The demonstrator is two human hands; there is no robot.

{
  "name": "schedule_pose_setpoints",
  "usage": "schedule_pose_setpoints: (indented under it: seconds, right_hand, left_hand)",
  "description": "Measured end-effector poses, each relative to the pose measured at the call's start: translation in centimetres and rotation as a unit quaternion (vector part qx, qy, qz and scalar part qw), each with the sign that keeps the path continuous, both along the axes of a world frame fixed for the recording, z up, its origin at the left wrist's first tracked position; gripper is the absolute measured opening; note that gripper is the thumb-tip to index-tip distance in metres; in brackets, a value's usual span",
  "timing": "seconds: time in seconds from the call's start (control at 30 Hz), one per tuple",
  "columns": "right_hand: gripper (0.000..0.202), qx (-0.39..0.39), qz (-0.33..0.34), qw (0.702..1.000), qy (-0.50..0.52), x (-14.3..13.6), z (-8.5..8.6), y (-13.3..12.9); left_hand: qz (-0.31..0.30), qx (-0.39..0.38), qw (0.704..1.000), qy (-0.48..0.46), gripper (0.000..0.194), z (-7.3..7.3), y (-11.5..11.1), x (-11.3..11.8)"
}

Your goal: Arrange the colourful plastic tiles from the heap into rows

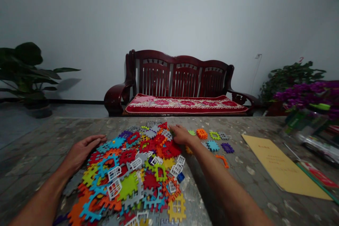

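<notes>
Fingers of the left hand (80, 151) were held open beside the plastic pieces (128, 186), seemingly as a border. Any grip by the right hand (181, 135) among them could not be told.

Surface (254, 169), grey, stone-patterned. Bearing: one large heap of interlocking plastic pieces (129, 183), multicoloured, white window frames (114, 188) among them; beside it, a loose group of smaller pieces, including orange (201, 134), light blue (212, 146) and purple (227, 148); one yellow-brown envelope or folder (283, 166), handwritten in red; one clear bottle (312, 118), green-lidded.
</notes>
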State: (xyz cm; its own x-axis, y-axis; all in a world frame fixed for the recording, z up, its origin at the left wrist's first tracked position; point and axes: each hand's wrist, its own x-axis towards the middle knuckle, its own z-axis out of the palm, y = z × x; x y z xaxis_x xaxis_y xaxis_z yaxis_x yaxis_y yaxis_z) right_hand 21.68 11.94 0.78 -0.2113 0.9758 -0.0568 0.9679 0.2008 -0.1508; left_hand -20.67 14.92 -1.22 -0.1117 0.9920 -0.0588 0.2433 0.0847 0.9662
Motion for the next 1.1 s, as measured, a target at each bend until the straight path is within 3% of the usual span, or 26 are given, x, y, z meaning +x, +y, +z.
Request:
schedule_pose_setpoints:
  seconds: [0.17, 0.5, 0.7, 0.9, 1.0, 1.1]
  right_hand:
    - [0.069, -0.002, 0.014, 1.0, -0.008, -0.3, 0.6, 0.4]
    - [0.047, 0.072, -0.059, 0.995, -0.022, 0.1, 3.0, -2.8]
    - [0.034, 0.119, -0.075, 0.989, 0.041, 2.7, 3.1, -8.4]
    - [0.036, 0.078, -0.111, 0.991, 0.015, 3.1, 1.2, -15.6]
    - [0.036, 0.033, -0.115, 0.991, 0.066, 3.3, 0.5, -17.3]
    - [0.052, 0.024, -0.131, 0.979, 0.154, 4.6, 0.6, -17.6]
  left_hand:
    - [-0.006, -0.005, 1.0, 0.011, 0.074, -0.5, 0.4, -0.3]
    - [-0.014, 0.011, 1.0, 0.022, 0.07, -1.1, 0.6, -0.7]
    - [-0.02, 0.017, 0.999, 0.023, 0.063, -1.7, 0.9, -1.0]
    - [-0.01, 0.017, 1.0, 0.021, 0.061, -1.3, 0.7, -0.6]
    - [-0.006, 0.012, 0.999, 0.035, 0.061, -0.7, 0.4, -0.3]
    - [0.001, 0.007, 0.999, 0.038, 0.057, -0.3, 0.2, -0.1]
